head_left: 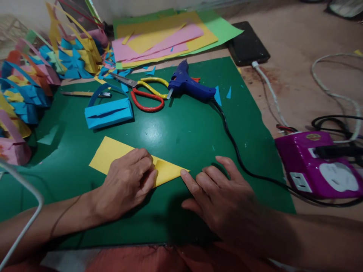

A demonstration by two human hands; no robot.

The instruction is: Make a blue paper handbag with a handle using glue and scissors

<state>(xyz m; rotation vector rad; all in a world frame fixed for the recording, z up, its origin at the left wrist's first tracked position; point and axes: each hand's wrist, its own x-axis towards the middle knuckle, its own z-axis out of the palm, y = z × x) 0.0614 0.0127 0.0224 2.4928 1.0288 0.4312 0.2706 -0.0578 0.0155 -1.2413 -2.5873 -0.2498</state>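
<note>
A folded sheet of yellow paper [110, 152] lies on the green mat, its right end brought to a sharp point. My left hand [127, 181] rests on the middle of the paper with fingers curled and pressed together at the fold; what lies under the fingertips is hidden. At the pointed tip, the stretched index finger of my right hand [215, 192] touches the paper. The other fingers of that hand are loosely bent and its thumb stands apart. Beyond the paper sits a small blue paper basket [109, 112] with a handle.
Scissors [149, 107] and a blue glue gun [190, 85] lie on the green mat [176, 132]. Its cord runs right toward a purple power box [309, 166]. Finished paper baskets [75, 60] crowd the left, coloured sheets [167, 30] the back, near a black phone [248, 43].
</note>
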